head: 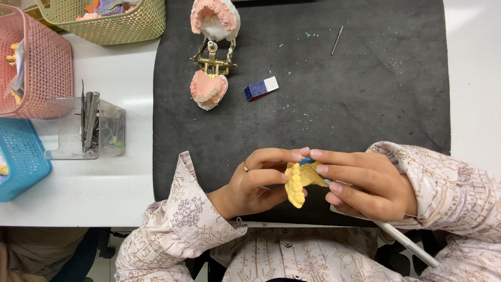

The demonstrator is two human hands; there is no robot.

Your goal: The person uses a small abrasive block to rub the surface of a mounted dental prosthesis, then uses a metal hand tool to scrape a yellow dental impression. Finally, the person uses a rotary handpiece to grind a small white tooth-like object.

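Hidden or cut off: the pink basket [28, 62], green basket [112, 21] and blue basket [18, 156] all ran past the frame's edge, their contents hard to make out; the tip of the metal tool [402, 240] was lost behind the fingers.
Mat: a dark mat [365, 94] covered the white table [115, 177], both hands over its near edge.
Right hand [365, 183]: fingers curled, pinching the tool like a pen, fingertips touching the cast's upper edge, where a bit of blue material [306, 161] showed.
Left hand [255, 180]: closed around the yellow dental cast [300, 181], thumb and fingers pinching it from the left.
Cast position: between the two hands, held above the mat.
Articulator [211, 57]: opened out, pink-and-white models at both ends, well apart from the hands.
Clear tray [86, 128]: held instruments, indistinct.
Small block [261, 87]: blue, white and red, just beside the articulator.
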